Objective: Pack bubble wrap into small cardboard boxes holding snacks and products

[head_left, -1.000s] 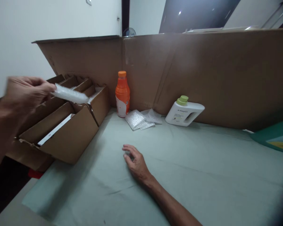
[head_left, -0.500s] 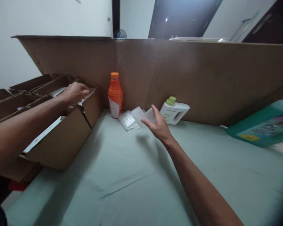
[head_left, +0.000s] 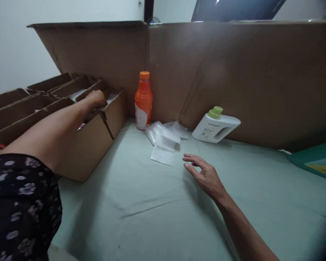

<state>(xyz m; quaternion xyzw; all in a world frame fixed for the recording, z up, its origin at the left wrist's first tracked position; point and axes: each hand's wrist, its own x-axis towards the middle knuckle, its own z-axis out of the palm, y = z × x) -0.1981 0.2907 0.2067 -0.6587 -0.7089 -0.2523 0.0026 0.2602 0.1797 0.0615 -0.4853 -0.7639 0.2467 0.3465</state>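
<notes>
Left hand (head_left: 95,100) is inside the box (head_left: 89,145), grip hidden; right hand (head_left: 205,175), released, should take the bubble wrap (head_left: 163,154) by its edge.

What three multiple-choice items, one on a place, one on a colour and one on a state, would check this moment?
1. Where is the left hand?
A. on the white jug
B. down in the open cardboard box
C. flat on the cloth

2. What colour is the cap of the white jug?
A. green
B. orange
C. blue

3. How is the right hand?
A. shut on the orange bottle
B. pressing the bubble wrap
C. open and holding nothing, fingers spread

Answers:
1. B, its fingers dip into the cardboard box.
2. A, the light green cap contrasts with the orange bottle.
3. C, it is spread above the cloth, clear of the bubble wrap.
</notes>
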